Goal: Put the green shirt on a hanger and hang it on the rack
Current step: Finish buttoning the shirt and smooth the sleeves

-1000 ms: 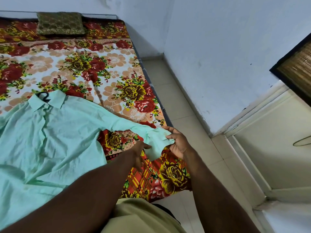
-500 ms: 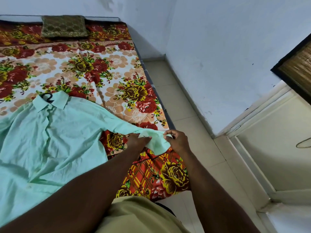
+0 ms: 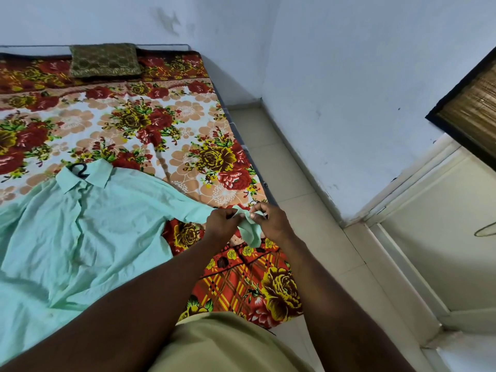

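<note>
The green shirt (image 3: 94,237) is lying spread over the near left part of the bed (image 3: 188,124). Past it, the bed is lying open and flat up to the pillow (image 3: 104,60). On the right, a thin strip of floor (image 3: 290,170) is running along the bed (the wall (image 3: 349,89) is closing it in).

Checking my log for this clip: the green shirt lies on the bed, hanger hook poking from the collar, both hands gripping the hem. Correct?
Not the hem: in the head view the left hand and right hand pinch the sleeve cuff. The rest is right.
</note>
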